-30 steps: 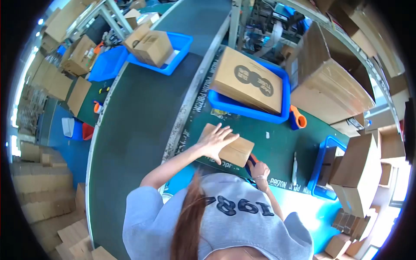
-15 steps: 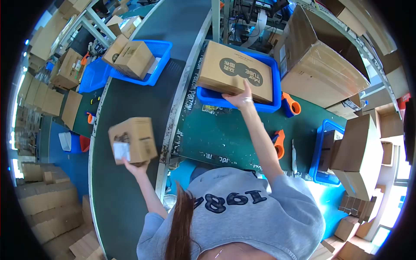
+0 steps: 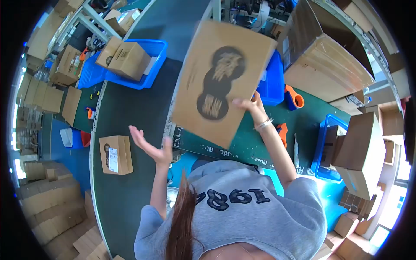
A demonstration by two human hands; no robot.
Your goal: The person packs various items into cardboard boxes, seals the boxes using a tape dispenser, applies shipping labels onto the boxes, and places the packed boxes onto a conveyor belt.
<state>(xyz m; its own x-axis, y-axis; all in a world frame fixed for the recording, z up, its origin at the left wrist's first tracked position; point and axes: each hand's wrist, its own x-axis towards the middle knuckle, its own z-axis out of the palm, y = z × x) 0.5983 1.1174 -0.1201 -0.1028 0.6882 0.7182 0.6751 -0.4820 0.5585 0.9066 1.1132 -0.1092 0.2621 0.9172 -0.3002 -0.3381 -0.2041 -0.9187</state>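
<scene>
My right hand (image 3: pixel 251 108) grips the lower right edge of a large flat cardboard box (image 3: pixel 190 99), thumb on its printed face. The box is tilted in the air over the bench, with dark round logos on it. My left hand (image 3: pixel 152 146) is open above the conveyor, fingers spread, left of the large box and touching nothing. A smaller cardboard box (image 3: pixel 123 151) with a white label rests on the conveyor belt (image 3: pixel 130 216), left of that hand. Behind the large box stands a blue tray (image 3: pixel 274 80), partly hidden.
Another blue tray (image 3: pixel 160 54) on the conveyor holds cardboard boxes. Orange tape dispensers (image 3: pixel 296 99) lie on the green bench (image 3: pixel 247 138). A big open carton (image 3: pixel 325 65) stands at the back right. At the right is a blue tray (image 3: pixel 326 173) with cartons.
My left hand has let go of the smaller box, now standing on the belt, and moved right. My right hand has lifted the large box from the blue tray and turned it.
</scene>
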